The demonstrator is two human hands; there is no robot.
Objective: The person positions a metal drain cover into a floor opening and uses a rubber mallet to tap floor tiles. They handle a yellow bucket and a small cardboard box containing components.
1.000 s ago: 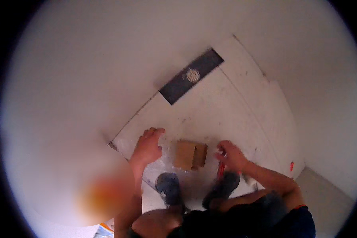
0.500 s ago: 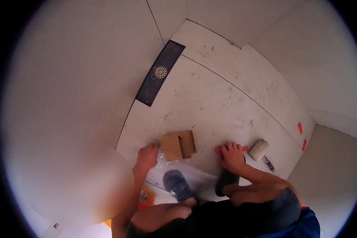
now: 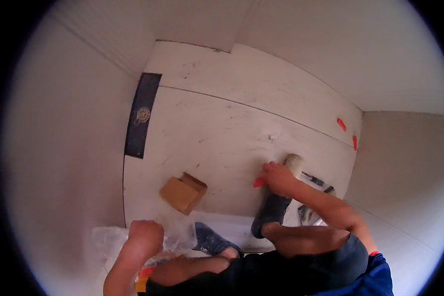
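Note:
My left hand (image 3: 146, 236) is closed in a fist at the lower left, gripping a clear, crumpled plastic bag (image 3: 175, 232) that spreads out on both sides of it. Near the middle of the floor, my right hand (image 3: 278, 178) is curled down with a red plastic piece (image 3: 259, 183), wedge-like, poking out from under its fingers. Just beyond that hand lies the pale head of a mallet (image 3: 294, 162), its dark handle pointing right. An open brown cardboard box (image 3: 183, 193) rests on the floor between my hands.
Two red plastic pieces (image 3: 341, 124) lie by the right wall. A dark strip with a round drain cover (image 3: 142, 115) runs along the left wall. Tools (image 3: 308, 214) sit partly behind my right forearm. My dark shoes (image 3: 271, 214) stand on the pale tiled floor (image 3: 222, 148).
The view has swung, shifting the floor left. My left hand has pulled the plastic bag away from the box toward me. My right hand has moved closer to the mallet head.

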